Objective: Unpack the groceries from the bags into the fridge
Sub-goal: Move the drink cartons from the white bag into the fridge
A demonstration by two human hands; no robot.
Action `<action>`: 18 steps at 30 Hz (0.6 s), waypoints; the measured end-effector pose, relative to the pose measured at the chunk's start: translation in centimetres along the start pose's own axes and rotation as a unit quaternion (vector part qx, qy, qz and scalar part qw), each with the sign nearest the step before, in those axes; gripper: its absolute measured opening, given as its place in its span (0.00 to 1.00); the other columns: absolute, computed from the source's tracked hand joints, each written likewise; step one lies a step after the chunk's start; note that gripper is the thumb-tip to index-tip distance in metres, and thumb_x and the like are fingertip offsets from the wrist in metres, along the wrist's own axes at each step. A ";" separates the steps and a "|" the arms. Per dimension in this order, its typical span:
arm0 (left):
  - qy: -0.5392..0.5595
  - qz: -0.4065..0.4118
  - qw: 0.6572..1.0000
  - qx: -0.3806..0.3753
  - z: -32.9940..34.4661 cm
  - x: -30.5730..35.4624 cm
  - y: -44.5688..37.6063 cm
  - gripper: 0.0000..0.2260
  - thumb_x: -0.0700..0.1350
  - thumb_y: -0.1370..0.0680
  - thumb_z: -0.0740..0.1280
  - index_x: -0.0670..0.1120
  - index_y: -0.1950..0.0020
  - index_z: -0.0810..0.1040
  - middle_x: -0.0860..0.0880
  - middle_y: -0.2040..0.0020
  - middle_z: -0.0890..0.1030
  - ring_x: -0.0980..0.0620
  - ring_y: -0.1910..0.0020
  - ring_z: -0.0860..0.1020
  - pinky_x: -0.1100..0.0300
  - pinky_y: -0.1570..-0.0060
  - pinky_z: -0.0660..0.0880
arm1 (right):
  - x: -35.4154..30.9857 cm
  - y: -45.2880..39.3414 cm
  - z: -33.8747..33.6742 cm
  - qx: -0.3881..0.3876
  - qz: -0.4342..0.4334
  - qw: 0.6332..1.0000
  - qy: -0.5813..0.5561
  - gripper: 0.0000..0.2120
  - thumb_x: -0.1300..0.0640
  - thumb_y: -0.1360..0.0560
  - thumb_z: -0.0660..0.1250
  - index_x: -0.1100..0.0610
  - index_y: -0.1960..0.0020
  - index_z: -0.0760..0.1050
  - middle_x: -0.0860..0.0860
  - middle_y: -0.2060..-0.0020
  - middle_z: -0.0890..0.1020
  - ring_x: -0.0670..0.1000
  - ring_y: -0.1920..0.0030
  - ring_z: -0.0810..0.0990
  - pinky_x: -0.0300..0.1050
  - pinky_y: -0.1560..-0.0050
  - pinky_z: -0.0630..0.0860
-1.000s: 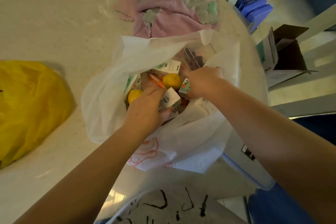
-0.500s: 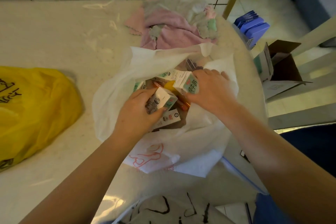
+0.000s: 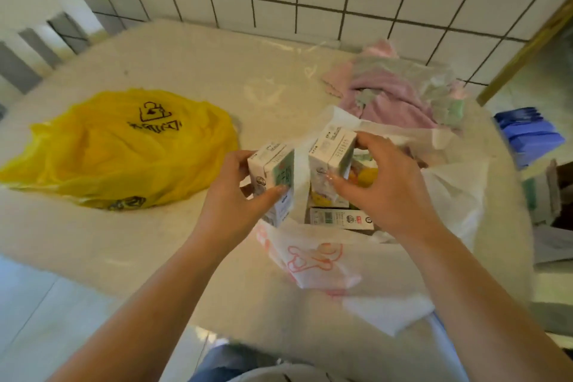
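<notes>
Both hands hold small cartons above the open white bag.

The left hand (image 3: pixel 231 195) reaches in from the lower left, forearm angled up to the right, thumb and fingers curled round a small white-and-green carton (image 3: pixel 274 181) held upright at the bag's left edge. The right hand (image 3: pixel 386 186) comes from the lower right, fingers arched over the top and thumb on the near face of two cartons (image 3: pixel 331 161) pressed side by side. The white bag (image 3: pixel 319 260) sits on the pale table (image 3: pixel 192 71), with another carton (image 3: pixel 339 219) lying flat inside and yellow fruit beside it. A yellow bag (image 3: pixel 124 146) lies well to the left; pink cloths (image 3: pixel 393 96) sit behind the white bag.
</notes>
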State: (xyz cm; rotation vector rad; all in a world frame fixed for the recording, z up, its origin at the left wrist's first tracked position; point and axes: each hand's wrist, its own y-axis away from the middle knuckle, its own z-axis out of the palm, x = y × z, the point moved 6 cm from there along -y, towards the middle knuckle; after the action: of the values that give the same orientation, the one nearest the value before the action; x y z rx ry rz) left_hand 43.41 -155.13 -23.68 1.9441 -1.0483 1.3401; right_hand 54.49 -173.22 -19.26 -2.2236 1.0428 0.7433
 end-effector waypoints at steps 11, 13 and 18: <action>0.033 0.002 0.987 0.157 -19.4 -5.4 10.3 0.26 0.44 0.35 0.77 0.59 0.47 0.65 0.59 0.47 0.75 0.58 0.46 0.78 0.61 0.53 0.78 | -16.9 3.2 14.3 -0.158 -0.087 0.968 -0.173 0.22 0.50 0.35 0.71 0.33 0.46 0.70 0.37 0.46 0.78 0.39 0.44 0.77 0.41 0.47 0.78; 0.039 -0.007 0.985 0.168 -23.8 -6.5 13.0 0.31 0.50 0.38 0.74 0.59 0.40 0.64 0.63 0.44 0.73 0.62 0.44 0.75 0.62 0.52 0.78 | -21.0 4.6 17.6 -0.181 -0.111 0.958 -0.195 0.23 0.51 0.35 0.72 0.32 0.46 0.69 0.38 0.45 0.77 0.40 0.42 0.76 0.41 0.47 0.78; -0.001 -0.017 0.967 0.255 -35.9 -10.4 20.5 0.37 0.56 0.39 0.71 0.54 0.31 0.65 0.57 0.39 0.73 0.63 0.40 0.73 0.66 0.48 0.77 | -32.1 8.4 27.2 -0.241 -0.160 0.928 -0.234 0.24 0.54 0.32 0.74 0.34 0.44 0.68 0.40 0.43 0.77 0.40 0.41 0.75 0.35 0.47 0.76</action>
State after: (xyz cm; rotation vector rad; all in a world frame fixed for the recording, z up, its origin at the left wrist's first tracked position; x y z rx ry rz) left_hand 5.96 -135.00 -20.62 2.3102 -0.7066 1.7122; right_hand 23.77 -143.29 -18.15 -2.3417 0.2659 1.4012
